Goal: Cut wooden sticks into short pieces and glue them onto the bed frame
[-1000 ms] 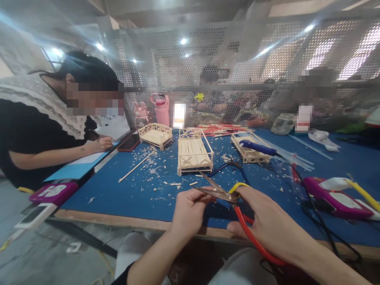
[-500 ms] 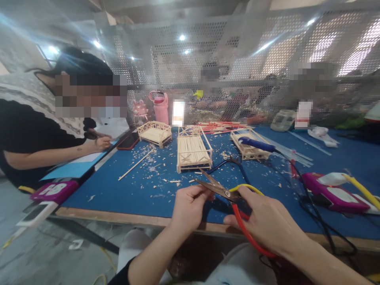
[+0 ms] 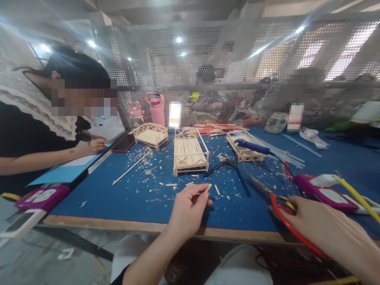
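Observation:
Between thumb and fingertips, my left hand (image 3: 190,208) pinches a short piece of wooden stick (image 3: 209,187) just above the front of the table. Over at the right, my right hand (image 3: 317,221) is wrapped round the red and yellow handles of a pair of scissors (image 3: 274,198), whose blades point away to the left. Beyond my left hand stands a miniature bed frame built of sticks (image 3: 190,152). Two similar stick models flank it: one on the left (image 3: 151,136), another on the right (image 3: 245,150). A small cut stick piece (image 3: 217,190) lies beside my left fingertips.
Blue-handled pliers (image 3: 228,163) and a blue glue gun (image 3: 252,146) lie on the blue table (image 3: 118,204), among scattered wood bits. Red and plain sticks (image 3: 213,128) are piled behind. A purple power strip (image 3: 326,194) with cables sits right. At left, a person's hand (image 3: 97,145) rests over papers.
The scissors, in my right hand, have moved away from my left hand to the right. A small cut stick piece now shows on the table near my left fingertips.

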Motion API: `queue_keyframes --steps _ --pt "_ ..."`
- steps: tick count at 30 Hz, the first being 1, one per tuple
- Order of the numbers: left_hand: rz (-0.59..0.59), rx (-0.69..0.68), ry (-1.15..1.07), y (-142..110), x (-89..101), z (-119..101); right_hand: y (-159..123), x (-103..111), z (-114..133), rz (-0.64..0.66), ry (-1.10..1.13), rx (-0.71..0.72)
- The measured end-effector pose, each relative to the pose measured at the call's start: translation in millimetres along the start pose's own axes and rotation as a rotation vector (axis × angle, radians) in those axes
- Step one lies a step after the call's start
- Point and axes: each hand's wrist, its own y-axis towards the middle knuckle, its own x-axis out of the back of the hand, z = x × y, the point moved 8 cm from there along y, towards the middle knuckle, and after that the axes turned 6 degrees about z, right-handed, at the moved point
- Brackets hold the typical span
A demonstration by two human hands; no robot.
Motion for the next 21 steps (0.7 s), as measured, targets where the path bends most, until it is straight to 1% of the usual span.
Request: queue_keyframes --steps 2,4,9,15,18,21 --pt "-0.001 -0.002 0.005 0 -0.2 0 6 -1 -5 0.055 -0.035 0.014" --pt "0.003 0.022 -0.003 1 -0.9 2 11 0 -2 0.071 -0.073 0.056" --pt "0.026 0.083 -0.073 1 -2.8 5 27 8 21 0.033 -0.129 0.141" --pt "0.02 0.127 -0.115 1 -3.4 7 53 29 50 0.004 -0.175 0.238" --pt "0.021 0.159 -0.11 0 -4.2 9 54 41 58 0.019 -0.205 0.296" --pt "0.057 0.179 -0.089 1 -3.8 7 42 56 73 -0.028 -0.224 0.395"
